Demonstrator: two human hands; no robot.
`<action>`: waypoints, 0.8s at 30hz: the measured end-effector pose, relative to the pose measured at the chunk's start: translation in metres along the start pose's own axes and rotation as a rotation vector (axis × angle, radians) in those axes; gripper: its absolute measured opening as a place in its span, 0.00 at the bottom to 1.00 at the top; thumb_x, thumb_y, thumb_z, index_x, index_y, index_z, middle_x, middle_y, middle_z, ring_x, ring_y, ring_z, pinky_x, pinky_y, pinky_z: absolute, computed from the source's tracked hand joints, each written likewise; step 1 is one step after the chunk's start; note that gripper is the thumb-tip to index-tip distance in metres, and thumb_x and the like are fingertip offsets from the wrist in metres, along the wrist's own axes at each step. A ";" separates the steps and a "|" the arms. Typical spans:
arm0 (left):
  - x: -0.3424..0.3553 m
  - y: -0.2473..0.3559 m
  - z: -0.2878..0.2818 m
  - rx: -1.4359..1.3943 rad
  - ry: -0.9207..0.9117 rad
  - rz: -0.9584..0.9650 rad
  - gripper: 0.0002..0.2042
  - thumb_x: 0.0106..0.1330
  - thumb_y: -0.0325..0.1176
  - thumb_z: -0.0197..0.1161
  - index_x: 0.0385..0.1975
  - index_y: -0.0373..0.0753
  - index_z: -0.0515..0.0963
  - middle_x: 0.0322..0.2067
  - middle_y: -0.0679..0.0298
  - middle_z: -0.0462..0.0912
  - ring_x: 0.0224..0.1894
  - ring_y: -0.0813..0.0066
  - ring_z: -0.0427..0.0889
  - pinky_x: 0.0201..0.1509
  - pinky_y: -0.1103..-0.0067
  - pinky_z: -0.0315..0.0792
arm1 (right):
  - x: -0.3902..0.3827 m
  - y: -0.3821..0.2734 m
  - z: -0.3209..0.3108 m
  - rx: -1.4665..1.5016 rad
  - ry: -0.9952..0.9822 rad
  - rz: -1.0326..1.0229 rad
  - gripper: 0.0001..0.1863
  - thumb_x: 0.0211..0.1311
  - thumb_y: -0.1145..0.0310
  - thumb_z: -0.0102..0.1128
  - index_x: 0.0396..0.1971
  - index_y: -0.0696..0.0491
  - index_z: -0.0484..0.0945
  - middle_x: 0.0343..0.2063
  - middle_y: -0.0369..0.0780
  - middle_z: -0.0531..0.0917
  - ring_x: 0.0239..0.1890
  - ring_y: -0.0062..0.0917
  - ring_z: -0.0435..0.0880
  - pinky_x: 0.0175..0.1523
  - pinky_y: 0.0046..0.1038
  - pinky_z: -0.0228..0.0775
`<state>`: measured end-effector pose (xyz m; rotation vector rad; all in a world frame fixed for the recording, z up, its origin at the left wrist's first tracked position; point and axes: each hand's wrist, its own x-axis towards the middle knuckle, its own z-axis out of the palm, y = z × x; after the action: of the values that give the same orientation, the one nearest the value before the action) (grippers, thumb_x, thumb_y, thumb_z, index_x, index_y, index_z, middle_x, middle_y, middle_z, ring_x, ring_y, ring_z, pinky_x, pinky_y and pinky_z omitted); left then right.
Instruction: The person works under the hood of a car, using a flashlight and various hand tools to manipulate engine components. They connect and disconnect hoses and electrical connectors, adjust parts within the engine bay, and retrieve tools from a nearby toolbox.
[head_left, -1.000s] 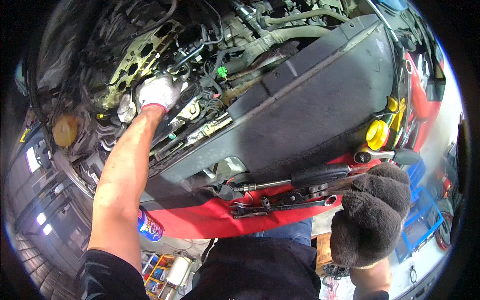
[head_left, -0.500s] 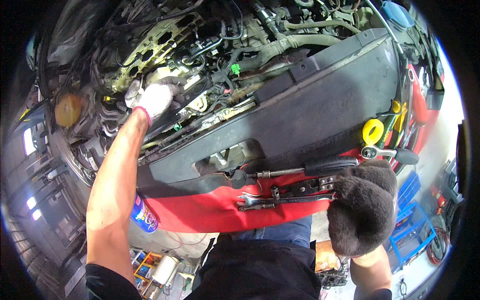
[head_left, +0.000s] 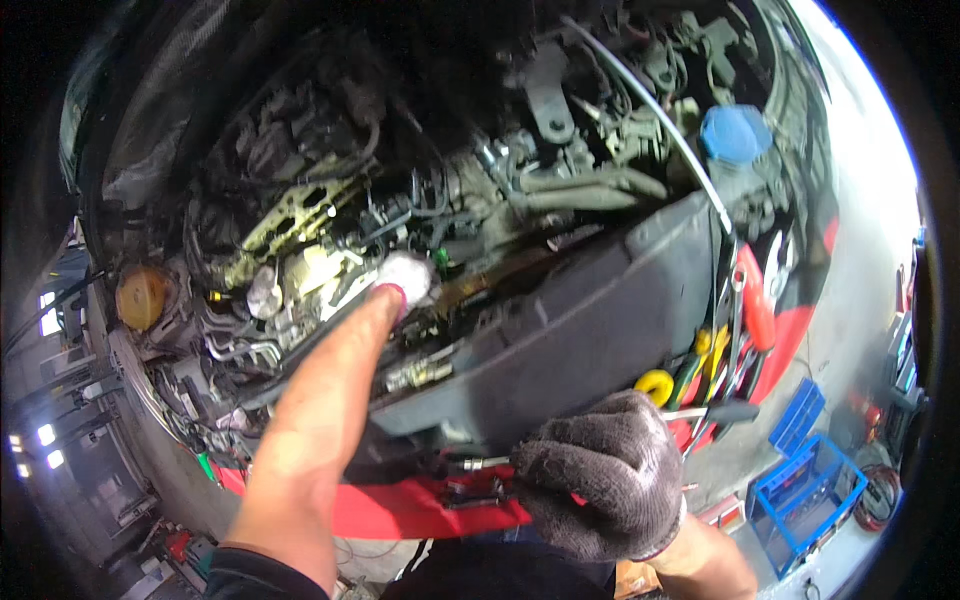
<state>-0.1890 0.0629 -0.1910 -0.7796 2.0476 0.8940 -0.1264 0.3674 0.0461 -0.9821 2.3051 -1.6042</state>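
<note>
My left hand, in a pale glove with a pink cuff, reaches down into the engine bay among hoses and wiring. Its fingers are blurred and partly hidden, and I cannot tell what they touch. Closer to me is my right hand, in a dark grey knit glove, its fingers curled above the front edge of the car. What it holds, if anything, is hidden. A metal shaft shows just left of those fingers; whether it is in the hand I cannot tell. A ratchet with a dark handle lies just to the right.
A yellow tape roll, yellow-handled pliers and a red-handled tool lie at the right front. Blurred wrenches rest on the red bumper. A prop rod rises at right. A blue wire-frame cart stands on the floor.
My view has shifted. My left hand has moved right over the engine bay. My right hand has moved left and forward from the tools, its fingers still curled.
</note>
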 end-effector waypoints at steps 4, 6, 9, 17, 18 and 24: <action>0.066 -0.032 0.012 0.393 0.210 -0.089 0.19 0.68 0.38 0.47 0.43 0.39 0.86 0.48 0.49 0.85 0.52 0.55 0.84 0.59 0.67 0.77 | 0.047 0.013 -0.028 -0.049 -0.031 -0.028 0.19 0.42 0.66 0.73 0.39 0.51 0.84 0.31 0.39 0.86 0.26 0.33 0.83 0.30 0.36 0.67; 0.091 -0.053 0.016 0.477 0.293 -0.147 0.20 0.69 0.40 0.46 0.45 0.38 0.85 0.48 0.48 0.84 0.53 0.53 0.83 0.60 0.66 0.75 | 0.071 0.021 -0.036 -0.076 -0.082 -0.027 0.18 0.42 0.66 0.73 0.39 0.50 0.84 0.32 0.38 0.86 0.27 0.33 0.83 0.32 0.36 0.68; 0.065 0.004 0.033 0.179 0.454 -0.312 0.24 0.73 0.47 0.42 0.52 0.38 0.82 0.56 0.50 0.81 0.60 0.53 0.78 0.66 0.68 0.70 | 0.105 0.033 -0.041 -0.115 -0.093 0.004 0.18 0.41 0.69 0.74 0.38 0.50 0.85 0.31 0.39 0.86 0.28 0.35 0.83 0.33 0.36 0.70; 0.128 -0.073 0.071 0.554 0.780 -0.024 0.23 0.74 0.48 0.38 0.43 0.48 0.83 0.42 0.62 0.87 0.43 0.61 0.85 0.46 0.68 0.75 | 0.155 0.049 -0.027 -0.038 -0.169 -0.004 0.21 0.42 0.73 0.73 0.42 0.54 0.83 0.38 0.42 0.84 0.37 0.40 0.82 0.42 0.39 0.73; 0.140 -0.068 0.071 0.488 0.616 -0.115 0.23 0.73 0.50 0.39 0.38 0.49 0.85 0.38 0.63 0.88 0.40 0.61 0.85 0.44 0.68 0.75 | 0.160 0.054 -0.025 -0.096 -0.235 0.031 0.22 0.40 0.69 0.75 0.41 0.53 0.84 0.36 0.41 0.85 0.36 0.38 0.83 0.41 0.38 0.73; 0.127 -0.011 0.039 0.246 0.480 -0.285 0.21 0.69 0.50 0.50 0.31 0.43 0.86 0.32 0.58 0.88 0.35 0.56 0.87 0.32 0.59 0.77 | 0.177 0.068 -0.013 -0.094 -0.242 0.037 0.20 0.41 0.74 0.73 0.40 0.54 0.83 0.37 0.42 0.84 0.36 0.39 0.82 0.41 0.38 0.73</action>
<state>-0.2323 0.0590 -0.3168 -1.1947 2.3138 0.3017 -0.2973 0.2859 0.0312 -1.0820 2.2355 -1.2937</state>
